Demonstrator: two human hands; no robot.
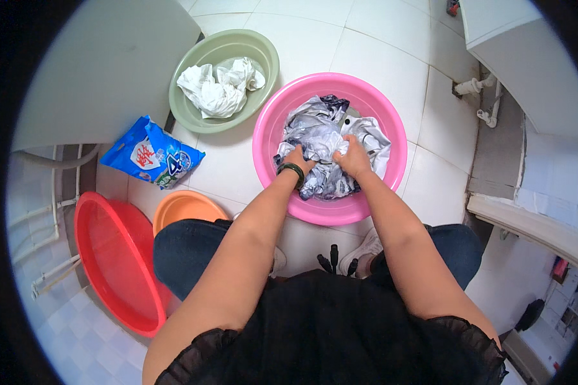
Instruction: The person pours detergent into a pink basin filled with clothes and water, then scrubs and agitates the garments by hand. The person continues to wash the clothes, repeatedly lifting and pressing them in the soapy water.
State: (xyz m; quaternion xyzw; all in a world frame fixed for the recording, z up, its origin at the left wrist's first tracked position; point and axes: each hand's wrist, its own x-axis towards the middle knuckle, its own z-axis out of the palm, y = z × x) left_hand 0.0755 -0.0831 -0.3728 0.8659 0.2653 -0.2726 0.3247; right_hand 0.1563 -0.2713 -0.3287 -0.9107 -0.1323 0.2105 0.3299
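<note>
Before me on the tiled floor stands a pink plastic basin (329, 217) holding wet clothes (313, 126), white and grey with dark patterned parts. My left hand (298, 160), with a dark green bangle at the wrist, grips the cloth on the left side; some fingers are hidden in its folds. Close by, my right hand (354, 158) pinches the same bunched pale cloth near the basin's middle. A white garment with a black round spot (347, 121) lies at the basin's right. Some water shows around the clothes.
A green basin (174, 103) with a white cloth (219, 94) stands at the upper left. Below it lie a blue detergent bag (154, 153), an orange basin (188, 207) and a tilted red basin (120, 250). White pipes (474, 86) run at the right wall.
</note>
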